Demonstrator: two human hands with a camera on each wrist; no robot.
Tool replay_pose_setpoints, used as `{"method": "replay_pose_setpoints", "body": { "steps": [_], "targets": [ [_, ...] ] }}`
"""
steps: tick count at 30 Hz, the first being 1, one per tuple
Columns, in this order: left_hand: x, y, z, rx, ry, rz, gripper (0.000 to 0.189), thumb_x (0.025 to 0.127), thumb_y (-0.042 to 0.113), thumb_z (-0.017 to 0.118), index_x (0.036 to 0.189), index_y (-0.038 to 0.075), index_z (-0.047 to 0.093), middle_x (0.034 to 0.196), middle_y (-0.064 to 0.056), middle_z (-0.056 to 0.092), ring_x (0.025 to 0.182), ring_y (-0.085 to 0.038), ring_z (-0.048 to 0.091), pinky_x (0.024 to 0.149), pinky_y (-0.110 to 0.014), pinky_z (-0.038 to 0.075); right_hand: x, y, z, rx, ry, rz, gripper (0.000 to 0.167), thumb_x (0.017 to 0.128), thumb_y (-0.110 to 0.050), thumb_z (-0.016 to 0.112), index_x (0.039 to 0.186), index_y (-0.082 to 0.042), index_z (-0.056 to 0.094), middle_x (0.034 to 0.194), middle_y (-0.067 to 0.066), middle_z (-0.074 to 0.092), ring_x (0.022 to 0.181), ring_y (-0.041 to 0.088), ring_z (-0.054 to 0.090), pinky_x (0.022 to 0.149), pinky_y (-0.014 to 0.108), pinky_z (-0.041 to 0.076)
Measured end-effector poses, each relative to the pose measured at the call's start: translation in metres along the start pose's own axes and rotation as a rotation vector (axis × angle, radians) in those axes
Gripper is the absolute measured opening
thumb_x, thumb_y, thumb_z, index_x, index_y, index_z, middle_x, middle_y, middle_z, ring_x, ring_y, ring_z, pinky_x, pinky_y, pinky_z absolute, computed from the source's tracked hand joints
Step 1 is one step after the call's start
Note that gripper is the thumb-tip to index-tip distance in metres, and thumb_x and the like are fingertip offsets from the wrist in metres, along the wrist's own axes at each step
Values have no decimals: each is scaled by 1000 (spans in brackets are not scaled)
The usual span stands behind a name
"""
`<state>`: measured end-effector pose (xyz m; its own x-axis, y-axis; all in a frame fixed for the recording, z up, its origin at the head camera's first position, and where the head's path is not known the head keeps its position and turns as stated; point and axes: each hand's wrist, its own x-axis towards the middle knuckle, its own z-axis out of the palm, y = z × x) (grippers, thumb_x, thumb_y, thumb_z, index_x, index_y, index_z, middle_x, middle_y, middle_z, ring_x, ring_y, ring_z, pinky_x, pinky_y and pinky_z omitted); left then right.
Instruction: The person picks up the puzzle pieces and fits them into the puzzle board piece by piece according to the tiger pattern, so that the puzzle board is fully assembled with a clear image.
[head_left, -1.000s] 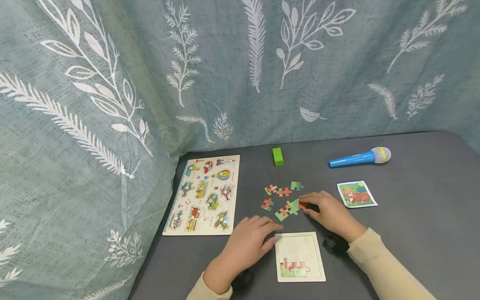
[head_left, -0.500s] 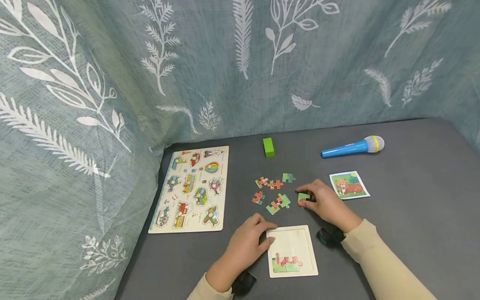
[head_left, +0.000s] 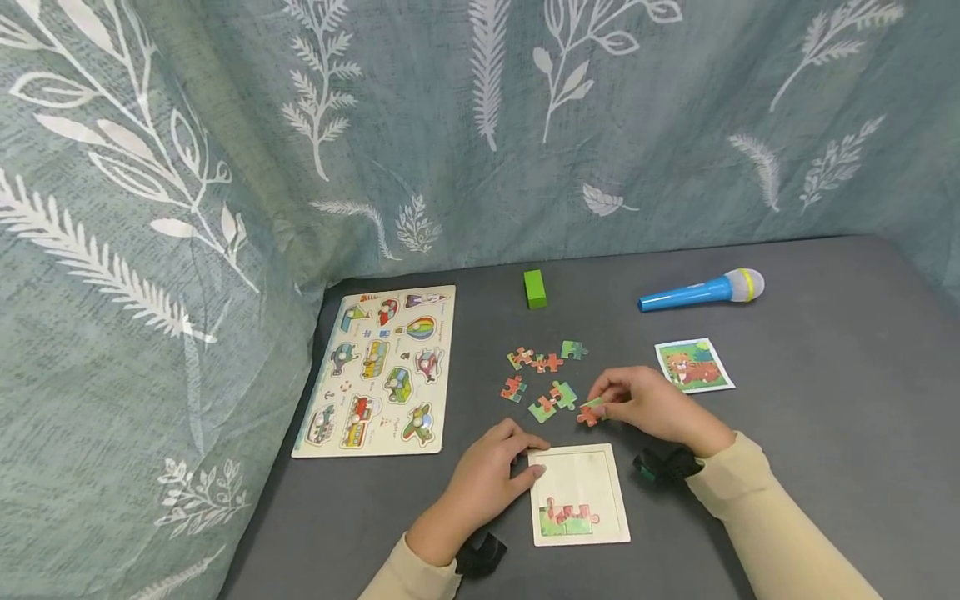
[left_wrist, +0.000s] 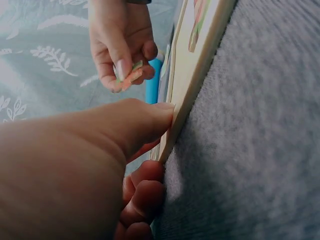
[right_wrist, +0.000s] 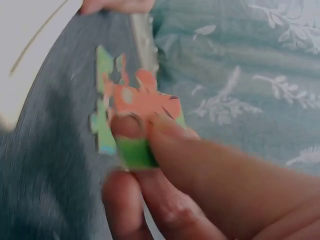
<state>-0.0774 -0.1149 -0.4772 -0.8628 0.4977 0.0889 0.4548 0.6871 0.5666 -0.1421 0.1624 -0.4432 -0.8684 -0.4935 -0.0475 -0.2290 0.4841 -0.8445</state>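
Observation:
Between thumb and fingertips my right hand [head_left: 651,402] pinches a jigsaw piece [right_wrist: 145,100], orange-red with a green edge, raised off the table. My left hand [head_left: 491,469] holds the upper left corner of a pale wooden puzzle tray [head_left: 613,483]; in the left wrist view its thumb [left_wrist: 155,116] lies against the rim, other fingers curled by the corner. Inside the tray, joined green and red pieces [head_left: 566,518] fill the lower left. Loose jigsaw pieces [head_left: 542,408] lie beyond the tray, left of my right hand.
At the left lies a vehicle puzzle board [head_left: 378,375]. A green block [head_left: 535,288] and a blue toy microphone [head_left: 697,292] are at the back. A bear picture card [head_left: 693,365] lies right of the loose pieces. A leaf-patterned curtain [head_left: 450,125] hangs behind the table.
My right hand has lifted a jigsaw piece from beside the loose pieces and turned it, shifting slightly left. The left hand stays at the tray's corner. The head view has shifted.

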Motion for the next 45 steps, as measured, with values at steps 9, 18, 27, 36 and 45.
{"method": "replay_pose_setpoints", "body": {
  "steps": [9, 18, 27, 36, 45],
  "targets": [
    [-4, -5, -4, 9, 6, 6, 26, 95, 20, 81, 120, 17, 77, 92, 8, 52, 77, -7, 44, 68, -25, 44, -7, -28, 12, -34, -116, -50, 23, 93, 5, 73, 111, -8, 72, 90, -5, 66, 73, 11, 59, 66, 29, 52],
    [-8, 3, -6, 53, -107, 7, 65, 83, 53, 86, 138, 23, 69, 94, 11, 39, 79, -6, 36, 72, -22, 35, -55, -35, 47, -41, -164, -50, 24, 85, -5, 86, 86, -20, 67, 75, -16, 60, 67, -1, 54, 60, 24, 49],
    [-11, 10, -3, 164, -136, 24, 88, 73, 61, 91, 148, 26, 61, 96, 11, 38, 81, -6, 33, 75, -24, 32, -74, -24, 68, -101, -115, -57, 25, 80, -12, 91, 84, -22, 68, 74, -18, 53, 65, -3, 48, 58, 22, 44],
    [-11, 10, -2, 178, -131, 13, 89, 71, 64, 90, 147, 28, 62, 94, 12, 37, 81, -5, 32, 74, -22, 32, -97, -30, 80, -447, 89, -218, 24, 76, -10, 93, 86, -25, 77, 86, -19, 54, 74, -2, 52, 62, 20, 47],
    [-11, 12, -3, 164, -141, 7, 88, 72, 63, 89, 147, 27, 61, 94, 11, 37, 80, -6, 31, 72, -25, 29, -132, -18, 96, -972, 33, -496, 60, 74, -41, 93, 124, -13, 77, 132, -2, 67, 111, 20, 64, 77, 29, 53]
  ]
}}
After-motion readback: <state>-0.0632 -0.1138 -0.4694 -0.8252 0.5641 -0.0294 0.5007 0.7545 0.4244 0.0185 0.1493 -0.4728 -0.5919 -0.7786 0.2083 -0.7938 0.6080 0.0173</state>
